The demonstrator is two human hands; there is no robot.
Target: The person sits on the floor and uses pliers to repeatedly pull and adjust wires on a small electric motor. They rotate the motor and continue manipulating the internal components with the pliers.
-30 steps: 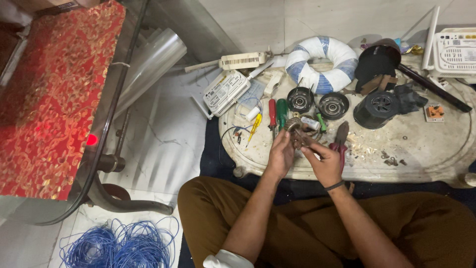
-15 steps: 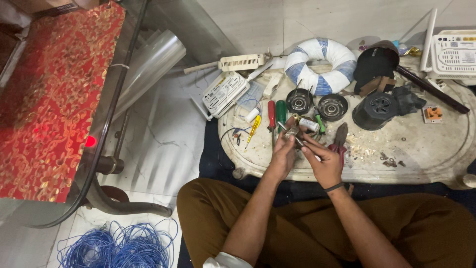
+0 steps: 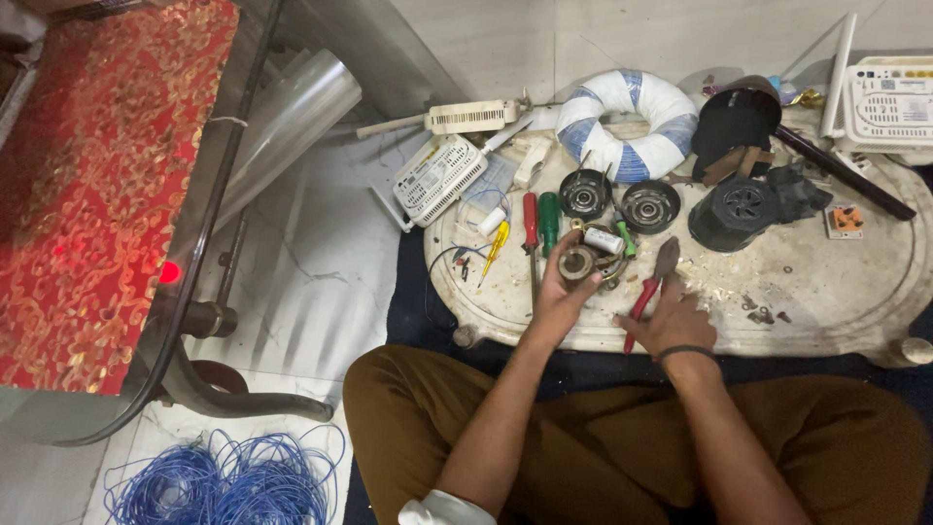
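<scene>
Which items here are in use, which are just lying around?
In use:
left hand holding round metal part
right hand at red pliers

Lying about:
screwdrivers
black discs
blue-white ring
white routers
blue wire coil

Near edge: your left hand [image 3: 559, 297] and right hand [image 3: 673, 316] sit over the front rim of the low oval table [image 3: 875, 292]; bare stone runs to the right of the right hand.
Between hands: red-handled pliers [image 3: 649, 288] lie slanted just beside your right hand.
Ahead of left hand: red screwdriver [image 3: 530, 222], green screwdriver [image 3: 549, 220] and yellow tester [image 3: 494, 248] lie side by side, blocking a straight reach.
Middle: two black round parts [image 3: 618, 200] stand close together.
Back: blue-and-white coil ring [image 3: 630, 124] and black motor housing [image 3: 739, 212] wall off the far side.
Left: white router [image 3: 437, 178] overhangs the table edge; open marble floor [image 3: 321, 282] beyond.
</scene>
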